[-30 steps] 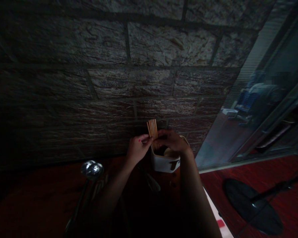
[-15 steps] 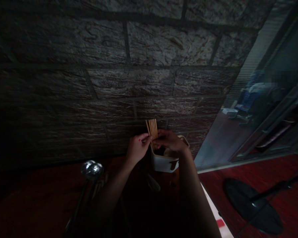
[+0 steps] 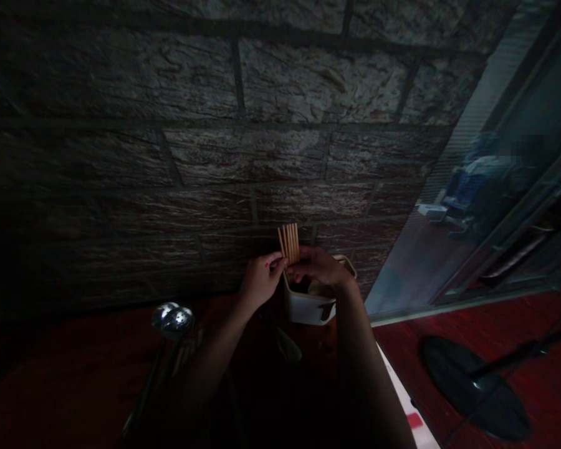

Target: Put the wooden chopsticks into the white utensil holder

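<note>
Several light wooden chopsticks stand nearly upright in a bunch above the left end of a white container. My left hand is closed, its thumb and index finger pinching the chopsticks from the left. On the other side my right hand reaches over the container, fingers closed around the bunch. The lower ends of the chopsticks are hidden behind the hands and the container's rim. Something pale and rounded lies inside the container under my right hand, too dark to name.
Two metal ladles, one perforated, lie left of my left forearm on the dark red table. A spoon-like utensil lies before the container. Behind rises a stone-block wall. A round black stand base is on the right.
The chopsticks and my left hand have shifted very slightly to the right. My right hand keeps almost the same place, still on the bunch.
</note>
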Tool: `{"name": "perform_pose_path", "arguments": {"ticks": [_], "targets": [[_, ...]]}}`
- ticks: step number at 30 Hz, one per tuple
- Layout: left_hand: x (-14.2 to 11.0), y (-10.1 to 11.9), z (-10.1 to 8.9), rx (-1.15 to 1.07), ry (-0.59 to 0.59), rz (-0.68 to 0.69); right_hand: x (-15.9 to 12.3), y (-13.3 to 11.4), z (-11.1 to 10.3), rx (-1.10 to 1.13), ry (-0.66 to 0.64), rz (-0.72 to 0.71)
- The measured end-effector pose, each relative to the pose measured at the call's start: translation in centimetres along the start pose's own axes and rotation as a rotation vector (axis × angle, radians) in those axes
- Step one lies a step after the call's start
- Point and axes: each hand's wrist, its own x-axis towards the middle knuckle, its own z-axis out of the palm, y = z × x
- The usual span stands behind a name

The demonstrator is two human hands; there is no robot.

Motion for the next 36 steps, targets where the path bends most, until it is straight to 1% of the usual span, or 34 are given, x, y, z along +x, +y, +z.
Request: {"name": "perform_pose_path", "arguments": {"ticks": [4,11,18,22,28,36], "targets": [[-0.1,0.4,0.0,0.02,-0.002,0.009,-0.1,-0.1,0.0,0.011,0.001,-0.032],[0.0,0.7,0.0,0.029,-0.017,0.013,0.0,0.1,-0.4,-0.05,0.024,-0.086],[0.0,0.8,-0.3,0.02,-0.02,-0.022,0.4,0.8,-0.7,-0.116,0.035,-0.107],[0.1,0.7,-0.4,0.0,-0.033,-0.013,0.4,1.0,-0.7,-0.098,0.019,-0.109],[0.0,0.4,-0.3,-0.021,-0.023,-0.007,0.1,0.4,-0.5,-0.104,0.022,-0.103],[0.1,-0.2,0.2,-0.123,-0.045,-0.004,-0.3,-0.1,-0.7,-0.032,0.02,-0.072]]}}
